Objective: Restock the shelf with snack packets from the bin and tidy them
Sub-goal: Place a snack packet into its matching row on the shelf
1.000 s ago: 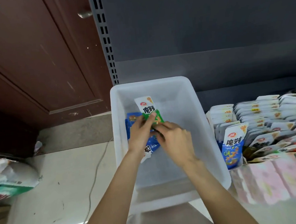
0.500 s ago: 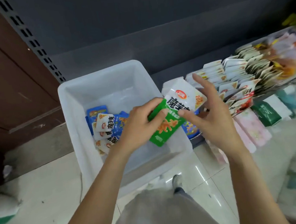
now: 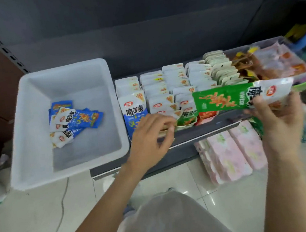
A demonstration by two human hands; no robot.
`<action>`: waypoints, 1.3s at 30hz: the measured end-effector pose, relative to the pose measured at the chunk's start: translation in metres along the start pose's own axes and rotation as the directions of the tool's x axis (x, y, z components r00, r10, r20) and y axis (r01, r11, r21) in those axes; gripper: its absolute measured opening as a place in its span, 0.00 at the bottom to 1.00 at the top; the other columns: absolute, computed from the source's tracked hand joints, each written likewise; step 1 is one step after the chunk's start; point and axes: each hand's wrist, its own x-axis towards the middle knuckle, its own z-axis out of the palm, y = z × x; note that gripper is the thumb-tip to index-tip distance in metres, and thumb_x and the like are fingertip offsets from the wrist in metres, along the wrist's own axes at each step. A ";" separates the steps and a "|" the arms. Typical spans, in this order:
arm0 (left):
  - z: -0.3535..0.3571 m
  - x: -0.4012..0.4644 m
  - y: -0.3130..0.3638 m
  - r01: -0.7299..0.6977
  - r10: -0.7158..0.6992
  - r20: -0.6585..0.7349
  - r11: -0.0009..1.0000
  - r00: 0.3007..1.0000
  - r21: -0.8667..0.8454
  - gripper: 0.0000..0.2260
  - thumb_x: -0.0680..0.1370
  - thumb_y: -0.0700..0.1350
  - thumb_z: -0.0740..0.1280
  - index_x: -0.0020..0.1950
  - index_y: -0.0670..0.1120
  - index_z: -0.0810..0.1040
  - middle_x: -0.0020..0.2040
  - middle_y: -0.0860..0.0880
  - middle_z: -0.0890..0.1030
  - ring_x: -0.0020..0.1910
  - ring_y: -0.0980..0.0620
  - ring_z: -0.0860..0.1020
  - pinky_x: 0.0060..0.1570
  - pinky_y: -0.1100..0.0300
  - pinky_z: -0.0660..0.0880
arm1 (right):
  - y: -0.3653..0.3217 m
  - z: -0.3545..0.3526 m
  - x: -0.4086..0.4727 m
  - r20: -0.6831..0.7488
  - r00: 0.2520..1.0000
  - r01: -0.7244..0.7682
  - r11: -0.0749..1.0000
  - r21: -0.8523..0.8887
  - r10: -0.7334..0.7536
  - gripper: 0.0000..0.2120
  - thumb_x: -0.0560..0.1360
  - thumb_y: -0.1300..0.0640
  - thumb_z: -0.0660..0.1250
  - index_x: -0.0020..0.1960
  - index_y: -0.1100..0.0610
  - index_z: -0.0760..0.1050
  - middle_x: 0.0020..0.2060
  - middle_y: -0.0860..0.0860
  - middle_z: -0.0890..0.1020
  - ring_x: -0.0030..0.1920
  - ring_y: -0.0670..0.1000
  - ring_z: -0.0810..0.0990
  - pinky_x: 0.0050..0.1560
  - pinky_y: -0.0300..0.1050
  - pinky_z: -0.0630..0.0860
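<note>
Right hand (image 3: 278, 120) grips a green snack packet (image 3: 240, 96) by its white end, held sideways above the shelf's (image 3: 197, 134) front rows. Left hand (image 3: 150, 134), fingers loosely curled, empty, hovers at the shelf edge. Blue packets (image 3: 74, 121) lie in the white bin (image 3: 28, 128).

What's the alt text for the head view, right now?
Right hand holds a green snack packet sideways over the shelf rows, while the left hand touches the front packets. Blue packets remain in the white bin.
</note>
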 end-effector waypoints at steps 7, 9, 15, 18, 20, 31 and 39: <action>0.078 -0.035 -0.006 0.069 -0.184 0.244 0.907 0.952 0.415 0.18 0.74 0.46 0.60 0.63 0.46 0.76 0.61 0.47 0.76 0.62 0.46 0.72 0.61 0.51 0.71 | 0.034 -0.021 0.027 0.463 0.883 0.247 0.914 -0.323 -0.075 0.05 0.76 0.55 0.67 0.53 0.49 0.75 0.44 0.37 0.80 0.48 0.41 0.79 0.48 0.41 0.77; 0.085 -0.036 -0.007 0.069 -0.238 0.273 0.856 0.932 0.512 0.20 0.72 0.44 0.66 0.64 0.46 0.74 0.63 0.47 0.75 0.63 0.44 0.71 0.61 0.48 0.71 | 0.043 -0.010 0.035 0.555 0.822 0.372 0.857 -0.357 -0.125 0.09 0.77 0.56 0.67 0.56 0.56 0.76 0.47 0.44 0.80 0.47 0.45 0.79 0.47 0.45 0.78; 0.097 -0.031 -0.002 0.072 -0.318 0.277 0.765 0.907 0.640 0.24 0.70 0.44 0.70 0.66 0.45 0.73 0.60 0.49 0.77 0.60 0.46 0.69 0.56 0.49 0.73 | 0.070 0.024 0.056 0.684 0.698 0.617 0.664 -0.423 -0.212 0.10 0.75 0.59 0.69 0.56 0.57 0.77 0.40 0.53 0.83 0.38 0.53 0.80 0.37 0.43 0.74; 0.100 -0.029 0.000 0.067 -0.331 0.270 0.735 0.904 0.674 0.24 0.70 0.44 0.69 0.66 0.46 0.73 0.60 0.49 0.77 0.59 0.46 0.70 0.55 0.50 0.72 | 0.075 0.030 0.057 0.717 0.659 0.645 0.662 -0.382 -0.227 0.10 0.75 0.59 0.68 0.56 0.56 0.76 0.41 0.53 0.83 0.41 0.55 0.82 0.38 0.50 0.79; 0.100 -0.028 0.001 0.066 -0.342 0.273 0.723 0.899 0.688 0.24 0.71 0.44 0.69 0.67 0.46 0.72 0.60 0.49 0.76 0.60 0.45 0.70 0.55 0.50 0.72 | 0.073 0.033 0.058 0.717 0.640 0.677 0.643 -0.358 -0.275 0.09 0.75 0.60 0.68 0.55 0.58 0.76 0.41 0.53 0.83 0.39 0.55 0.82 0.36 0.49 0.79; 0.103 -0.023 0.000 0.109 -0.364 0.230 0.709 0.903 0.696 0.24 0.73 0.44 0.67 0.68 0.46 0.70 0.59 0.49 0.77 0.59 0.45 0.71 0.56 0.52 0.71 | 0.068 0.046 0.066 0.856 0.494 0.766 0.542 -0.346 -0.151 0.08 0.75 0.58 0.67 0.54 0.56 0.74 0.35 0.51 0.78 0.37 0.57 0.78 0.33 0.45 0.66; 0.104 -0.024 -0.005 0.101 -0.334 0.214 0.720 0.918 0.687 0.22 0.70 0.43 0.70 0.64 0.46 0.75 0.57 0.49 0.79 0.58 0.45 0.73 0.55 0.51 0.72 | 0.099 0.054 0.050 0.854 0.520 0.723 0.532 -0.441 0.001 0.08 0.76 0.58 0.65 0.55 0.57 0.74 0.42 0.54 0.80 0.43 0.59 0.79 0.34 0.45 0.64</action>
